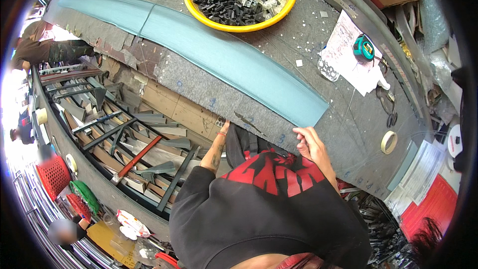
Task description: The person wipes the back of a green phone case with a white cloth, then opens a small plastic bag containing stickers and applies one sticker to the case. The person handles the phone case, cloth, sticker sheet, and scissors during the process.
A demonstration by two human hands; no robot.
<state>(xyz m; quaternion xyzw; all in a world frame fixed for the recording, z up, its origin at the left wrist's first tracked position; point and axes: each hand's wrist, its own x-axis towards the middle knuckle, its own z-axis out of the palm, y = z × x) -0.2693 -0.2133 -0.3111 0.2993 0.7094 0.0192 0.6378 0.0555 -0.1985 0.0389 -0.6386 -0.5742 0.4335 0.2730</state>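
A long pale blue strip (219, 69) lies across the grey carpeted worktable (194, 82), with a thin dark line crossing it toward its far left end. Beside its near right end is my right hand (312, 147), fingers curled and thumb drawn in. Whatever those fingers pinch, if anything, is too small to make out. My left hand (224, 128) reaches down at the table's front edge, a red band on its wrist. The edge hides most of its fingers.
A yellow basin (240, 28) of small black and white plastic pieces stands at the back. To the right lie a teal tape measure (363, 49), marked paper (343, 52), scissors (388, 107) and a tape roll (389, 142). A metal-framed rack (132, 157) of offcuts stands left; another person (42, 50) is beyond.
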